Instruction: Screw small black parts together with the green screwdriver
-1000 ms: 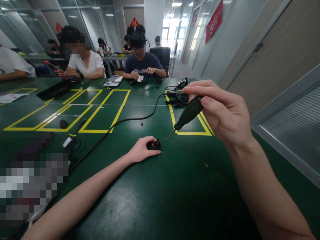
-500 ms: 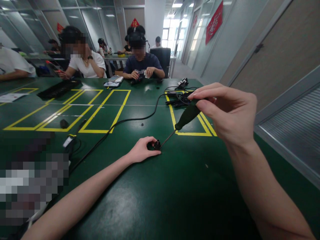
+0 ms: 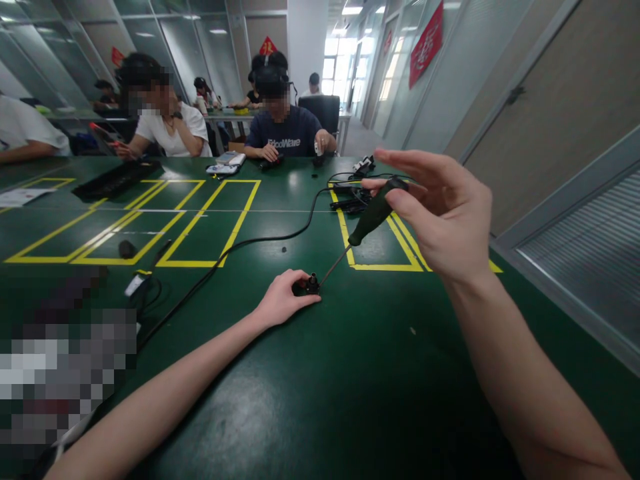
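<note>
My left hand (image 3: 289,297) rests on the green table (image 3: 320,387), thumb and fingers closed around a small black part (image 3: 312,285) with a short upright cylinder on top. My right hand (image 3: 440,207) grips the end of a dark-handled screwdriver (image 3: 371,219) between thumb and fingers, with the forefinger lifted away from the handle. The screwdriver slants down to the left, and its thin shaft reaches the right side of the black part. Whether the tip sits in a screw is too small to tell.
A black cable (image 3: 265,238) crosses the table. Black parts and wires (image 3: 353,197) lie beyond the screwdriver. Yellow tape (image 3: 195,263) marks rectangles. A black tray (image 3: 117,180) and a device (image 3: 225,164) lie at the far side, where a person (image 3: 287,133) sits.
My right hand has shifted slightly left and its fingers have changed their hold on the handle, the forefinger now raised. The black part and my left hand stay nearly in place.
</note>
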{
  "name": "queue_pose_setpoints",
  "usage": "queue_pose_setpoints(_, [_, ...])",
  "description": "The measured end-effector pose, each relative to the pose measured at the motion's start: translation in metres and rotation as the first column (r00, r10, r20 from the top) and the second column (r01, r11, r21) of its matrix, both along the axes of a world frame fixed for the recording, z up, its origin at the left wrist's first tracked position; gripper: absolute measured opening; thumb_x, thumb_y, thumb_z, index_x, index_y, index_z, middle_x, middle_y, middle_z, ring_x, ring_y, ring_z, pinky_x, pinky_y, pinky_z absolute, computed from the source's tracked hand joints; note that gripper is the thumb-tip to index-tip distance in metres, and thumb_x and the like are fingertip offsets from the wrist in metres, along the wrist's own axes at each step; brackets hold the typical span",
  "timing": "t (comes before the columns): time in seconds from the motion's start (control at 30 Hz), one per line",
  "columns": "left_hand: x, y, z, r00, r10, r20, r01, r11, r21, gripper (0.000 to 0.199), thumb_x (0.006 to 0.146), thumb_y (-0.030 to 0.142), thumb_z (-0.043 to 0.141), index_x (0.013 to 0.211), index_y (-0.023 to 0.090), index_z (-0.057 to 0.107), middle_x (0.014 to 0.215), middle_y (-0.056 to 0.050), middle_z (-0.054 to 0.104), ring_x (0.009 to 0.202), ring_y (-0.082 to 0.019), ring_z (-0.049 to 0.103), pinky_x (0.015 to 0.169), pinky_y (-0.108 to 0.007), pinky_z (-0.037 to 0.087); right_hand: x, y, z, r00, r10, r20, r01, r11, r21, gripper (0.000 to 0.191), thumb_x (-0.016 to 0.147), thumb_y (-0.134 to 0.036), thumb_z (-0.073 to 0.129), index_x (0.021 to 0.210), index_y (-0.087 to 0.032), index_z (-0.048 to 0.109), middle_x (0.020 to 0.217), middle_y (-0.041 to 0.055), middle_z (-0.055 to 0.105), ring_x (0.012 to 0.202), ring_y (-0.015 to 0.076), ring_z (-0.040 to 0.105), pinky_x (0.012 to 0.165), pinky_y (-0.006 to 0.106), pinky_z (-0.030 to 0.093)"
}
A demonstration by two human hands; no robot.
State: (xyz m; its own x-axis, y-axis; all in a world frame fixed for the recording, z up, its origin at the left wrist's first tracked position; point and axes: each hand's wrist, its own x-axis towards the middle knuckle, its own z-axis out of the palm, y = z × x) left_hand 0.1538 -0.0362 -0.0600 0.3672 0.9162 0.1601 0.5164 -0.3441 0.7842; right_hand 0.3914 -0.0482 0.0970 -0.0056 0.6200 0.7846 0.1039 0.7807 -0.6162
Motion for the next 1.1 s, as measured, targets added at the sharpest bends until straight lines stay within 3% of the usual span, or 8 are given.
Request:
queue_pose_setpoints(0.07, [0.000,0.000,0.000,0.999,0.033,-0.007,-0.033,0.999,-0.002,0.028,0.076,0.035,0.087,0.095,0.021,0.074,0.094,-0.003,0.072,0.086,-0.020,0.065,0.082,-0.035,0.052,0.001,0.009,-0.005,0.998,0.006,-0.068,-0.007,1.000,-0.005,0.022,0.085,-0.033,0.084,0.105,-0.033,0.074,0.118,-0.0003,0.078,0.108,0.0234,0.078,0.102,0.042,0.064])
queue_pose_setpoints(0.2, [0.000,0.000,-0.001,0.996,0.088,-0.007,-0.088,0.996,0.007,0.026,0.077,0.035,0.086,0.096,0.022,0.074,0.095,-0.004,0.072,0.088,-0.022,0.066,0.081,-0.035,0.051,0.006,0.024,-0.014,0.991,0.004,-0.136,-0.013,0.998,-0.068,0.017,0.084,-0.036,0.084,0.095,-0.028,0.074,0.098,0.0002,0.081,0.099,0.0223,0.079,0.097,0.041,0.066])
queue_pose_setpoints(0.43, [0.000,0.000,0.000,0.992,0.129,-0.013,-0.128,0.992,0.019,0.024,0.078,0.035,0.085,0.095,0.022,0.074,0.093,-0.003,0.072,0.086,-0.021,0.065,0.080,-0.035,0.051,0.016,0.038,-0.021,0.990,-0.081,-0.117,0.073,0.995,-0.071,0.015,0.082,-0.036,0.086,0.094,-0.030,0.081,0.101,0.0003,0.081,0.104,0.0220,0.076,0.099,0.040,0.063])
queue_pose_setpoints(0.6, [0.000,0.001,0.000,0.993,0.116,-0.009,-0.116,0.993,0.013,0.023,0.079,0.035,0.084,0.093,0.022,0.073,0.095,-0.004,0.073,0.089,-0.022,0.066,0.082,-0.035,0.051,0.015,0.035,-0.021,0.994,-0.054,-0.098,0.042,0.992,-0.122,0.016,0.088,-0.039,0.078,0.101,-0.029,0.082,0.103,0.0020,0.081,0.102,0.0232,0.076,0.094,0.042,0.064])
queue_pose_setpoints(0.8, [-0.001,0.000,0.001,0.995,0.103,-0.008,-0.103,0.995,0.004,0.025,0.079,0.037,0.084,0.095,0.021,0.073,0.097,-0.004,0.074,0.092,-0.023,0.066,0.084,-0.037,0.052,0.010,0.027,-0.019,0.999,-0.007,-0.054,0.006,1.000,-0.007,0.022,0.080,-0.031,0.087,0.101,-0.034,0.081,0.114,0.0004,0.077,0.107,0.0231,0.075,0.095,0.041,0.065])
queue_pose_setpoints(1.1, [0.000,0.000,0.001,0.993,0.119,-0.024,-0.119,0.993,0.002,0.025,0.078,0.035,0.085,0.095,0.021,0.072,0.094,-0.003,0.073,0.089,-0.022,0.066,0.083,-0.035,0.051,0.005,0.017,-0.014,1.000,-0.008,-0.008,0.008,1.000,-0.023,0.019,0.086,-0.039,0.082,0.101,-0.030,0.074,0.111,0.0034,0.079,0.115,0.0263,0.073,0.100,0.045,0.063])
